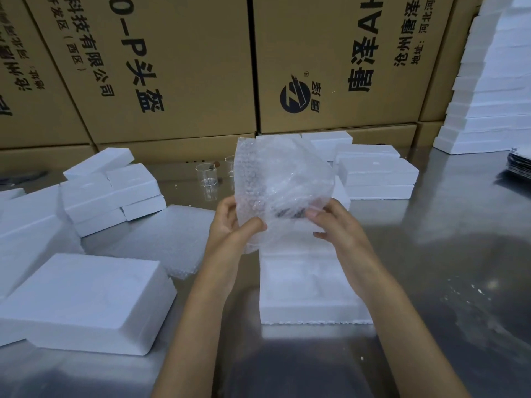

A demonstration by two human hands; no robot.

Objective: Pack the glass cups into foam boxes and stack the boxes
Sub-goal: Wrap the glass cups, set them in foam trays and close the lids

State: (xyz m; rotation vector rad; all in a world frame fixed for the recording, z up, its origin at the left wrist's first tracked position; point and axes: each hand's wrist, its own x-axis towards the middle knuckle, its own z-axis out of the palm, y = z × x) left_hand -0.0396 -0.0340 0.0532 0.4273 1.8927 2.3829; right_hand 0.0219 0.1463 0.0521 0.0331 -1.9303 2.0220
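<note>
Holding a bubble-wrap bag [283,185] upright between both hands, above an open foam box [313,285]. Left hand [232,222] pinching the bag's lower left edge, thumb pressing on the front, fingers curling behind. Right hand [336,225] gripping the lower right edge, fingers folding over the film. Something dark showing through the wrap just between the two thumbs; not possible to say what.

Judging the step in hand: opening or readying the bag ahead of wrapping a cup, not yet loading the box. Impossible to tell whether a cup is already sitting inside the bag, the film being too cloudy.

Standing beyond the left hand on the metal table [448,254]: one glass cup [207,176], upright, unwrapped. Showing just beyond the bag's left edge: a second glass cup [230,165], partly hidden. Neither touching a hand.

Lying directly below the right wrist: the open foam box, cavity facing up, apparently unfilled. Lying to the left of the left forearm: a foam lid [86,303], separate from the box. Sitting farther off beyond the right hand: closed foam boxes in a low pile [376,176].

Calling next, on this reading, for spreading the bag's mouth, reaching forward-left for the nearer cup, sliding it in, then lowering the wrapped piece into the cavity below.
</note>
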